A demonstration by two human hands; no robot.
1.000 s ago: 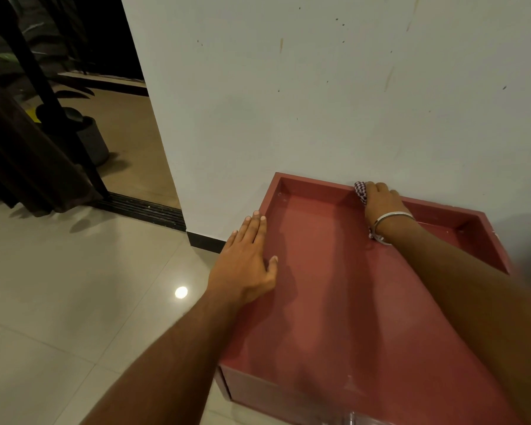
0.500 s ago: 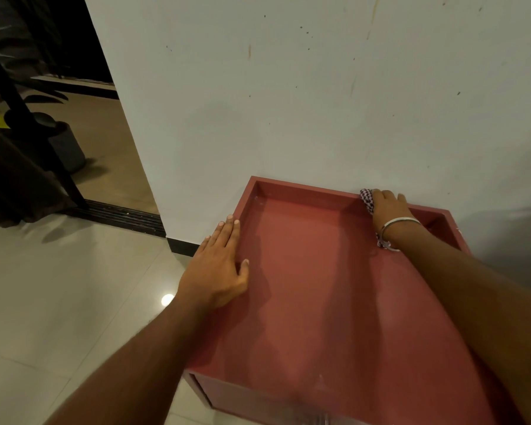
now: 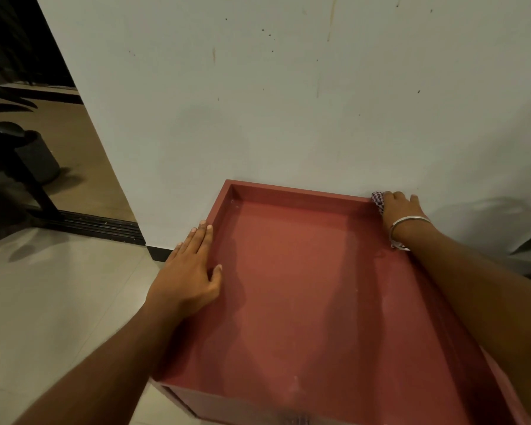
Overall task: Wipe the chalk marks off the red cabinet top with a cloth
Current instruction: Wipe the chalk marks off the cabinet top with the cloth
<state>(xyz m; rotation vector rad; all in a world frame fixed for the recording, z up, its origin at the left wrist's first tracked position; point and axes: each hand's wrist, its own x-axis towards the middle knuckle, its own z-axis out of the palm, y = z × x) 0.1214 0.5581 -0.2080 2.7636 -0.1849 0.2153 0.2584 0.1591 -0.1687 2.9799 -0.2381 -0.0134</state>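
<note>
Red cabinet top (image 3: pixel 304 286), against wall: wiping in hand, far right corner. Right hand (image 3: pixel 397 207) closed over checked cloth (image 3: pixel 378 201) at back rim. Left hand (image 3: pixel 187 271) flat, fingers spread, bracing left rim. Next, likely: sweep forward over faint chalk marks (image 3: pixel 295 383) near front edge

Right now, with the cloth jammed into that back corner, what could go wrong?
The cloth is bunched small under the right hand, right against the wall, so it may smear dust onto the wall or skip the corner. Pale chalk haze shows along the right rim of the cabinet top under the forearm, which could drag it about. The left hand rests flat on the left edge and may hide marks.
</note>
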